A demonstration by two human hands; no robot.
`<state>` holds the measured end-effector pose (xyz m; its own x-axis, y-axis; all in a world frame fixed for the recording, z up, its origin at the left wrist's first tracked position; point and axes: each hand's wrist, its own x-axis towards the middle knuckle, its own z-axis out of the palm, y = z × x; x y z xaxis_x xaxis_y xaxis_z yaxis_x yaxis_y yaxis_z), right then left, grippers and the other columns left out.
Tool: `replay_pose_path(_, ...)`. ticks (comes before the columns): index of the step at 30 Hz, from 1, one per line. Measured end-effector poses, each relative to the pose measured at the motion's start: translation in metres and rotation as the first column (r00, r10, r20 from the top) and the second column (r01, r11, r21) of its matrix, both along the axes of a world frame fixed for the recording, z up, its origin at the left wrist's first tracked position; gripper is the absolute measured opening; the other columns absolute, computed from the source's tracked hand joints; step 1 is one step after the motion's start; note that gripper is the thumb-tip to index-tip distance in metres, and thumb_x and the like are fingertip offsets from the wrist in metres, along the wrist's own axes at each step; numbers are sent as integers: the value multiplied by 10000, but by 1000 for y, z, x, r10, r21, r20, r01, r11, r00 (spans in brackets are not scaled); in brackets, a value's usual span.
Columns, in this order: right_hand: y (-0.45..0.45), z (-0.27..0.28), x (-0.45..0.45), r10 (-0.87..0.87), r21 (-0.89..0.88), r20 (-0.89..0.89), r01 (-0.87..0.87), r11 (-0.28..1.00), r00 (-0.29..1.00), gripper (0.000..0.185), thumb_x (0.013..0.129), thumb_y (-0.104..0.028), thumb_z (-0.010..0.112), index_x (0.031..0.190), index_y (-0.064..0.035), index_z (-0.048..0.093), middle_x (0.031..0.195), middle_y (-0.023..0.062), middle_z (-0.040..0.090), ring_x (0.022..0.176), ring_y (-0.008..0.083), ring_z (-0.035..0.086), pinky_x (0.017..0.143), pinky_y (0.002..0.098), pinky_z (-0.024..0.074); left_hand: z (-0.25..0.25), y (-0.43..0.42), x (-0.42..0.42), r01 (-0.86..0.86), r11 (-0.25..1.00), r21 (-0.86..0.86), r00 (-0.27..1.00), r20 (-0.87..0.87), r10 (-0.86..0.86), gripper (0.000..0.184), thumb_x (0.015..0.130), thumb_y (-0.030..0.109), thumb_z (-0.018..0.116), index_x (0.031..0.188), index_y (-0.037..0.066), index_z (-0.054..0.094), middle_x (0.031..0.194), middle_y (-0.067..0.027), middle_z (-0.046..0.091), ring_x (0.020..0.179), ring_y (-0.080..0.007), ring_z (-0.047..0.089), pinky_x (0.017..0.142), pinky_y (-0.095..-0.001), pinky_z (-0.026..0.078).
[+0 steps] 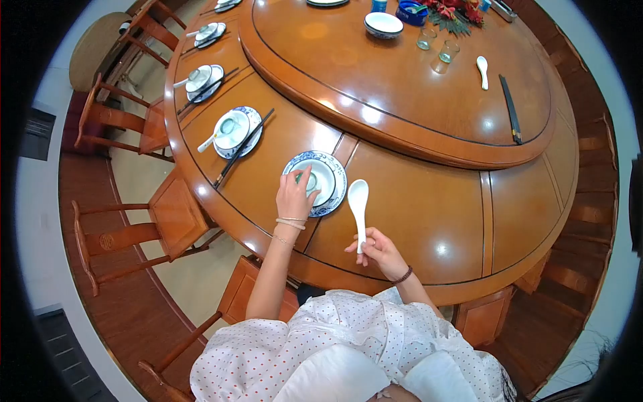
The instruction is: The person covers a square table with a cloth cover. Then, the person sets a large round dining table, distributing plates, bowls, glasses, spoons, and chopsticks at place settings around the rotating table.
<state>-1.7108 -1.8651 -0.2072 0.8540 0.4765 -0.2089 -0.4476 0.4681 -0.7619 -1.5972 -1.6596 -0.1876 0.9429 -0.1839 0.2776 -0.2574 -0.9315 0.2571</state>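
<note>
My left hand (295, 195) reaches over a place setting, its fingers curled around a small glass (311, 181) inside a white bowl (326, 178). Under the bowl lies a blue-patterned plate (340, 170) on the wooden table. The fingers partly cover the glass. To the right, my right hand (382, 253) pinches the handle end of a white soup spoon (359, 201). The spoon's bowl points away from me, beside the plate.
A raised turntable (321, 114) carries stacked bowls (384, 25), glasses (442, 58), another spoon (482, 70) and black chopsticks (511, 110). Left of me is a full place setting (253, 120) with chopsticks (241, 151). Wooden chairs (175, 204) line the left edge.
</note>
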Motion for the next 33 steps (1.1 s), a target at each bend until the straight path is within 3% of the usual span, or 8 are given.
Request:
replay_pose_path(7,55,7,29,195,18,55,-196,980,979,189,870,-147,430,1032,-55,401,922,126,582,653,80,535,566,195,434,-1,25,-28,-30,897,-441,984,142,103,489,688,144,657,1114,-7,470,923,-107,546,850,-234,500,728,-324,416)
replay_pose_path(12,102,0,51,279,42,13,-280,959,960,224,876,-146,421,1074,-47,383,851,58,575,655,87,540,566,190,437,0,39,-62,-251,651,-716,964,-247,100,177,773,138,580,811,-32,609,777,-92,561,587,-113,506,520,-243,410)
replay_pose_path(17,114,-17,62,313,37,7,-313,949,950,227,876,-169,425,1075,-63,394,832,29,571,665,84,552,568,189,436,2,46,-53,-439,673,-596,836,-546,61,294,770,223,593,608,-22,605,440,-28,491,404,-59,458,368,-220,337)
replay_pose_path(20,107,-23,65,361,-104,64,-353,930,931,226,866,-189,452,1044,-53,421,839,33,568,691,80,552,576,194,437,-1,40,-45,-369,744,-557,894,-432,119,298,761,251,595,628,-13,627,423,-38,515,422,-67,487,395,-223,356)
replay_pose_path(21,102,-24,62,300,-201,133,-270,942,945,229,846,-197,493,1006,-40,444,825,38,568,678,81,546,581,206,443,0,38,-42,-327,758,-564,926,-354,136,270,759,226,602,656,-20,639,455,-35,544,428,-48,479,400,-209,355)
replay_pose_path(22,96,-25,61,242,-288,207,-178,941,948,237,826,-205,534,969,-28,467,811,42,569,664,83,539,585,217,449,3,38,-40,-370,815,-446,894,-410,182,355,753,333,561,597,21,626,469,-131,529,426,-224,532,451,-305,409)
replay_pose_path(27,30,-40,62,-153,-407,281,262,875,947,228,803,-164,564,964,-13,507,804,42,565,699,93,531,625,222,444,9,31,-32,-320,942,-98,883,-392,259,367,766,365,531,659,32,646,521,-134,563,514,-240,568,505,-338,432)
replay_pose_path(33,-92,-45,64,-543,-647,464,686,333,701,218,787,-125,562,967,-17,503,898,82,561,810,142,539,719,269,443,10,31,-20,-209,969,129,894,-376,243,392,737,410,524,647,47,640,626,-187,565,617,-346,561,581,-413,443)
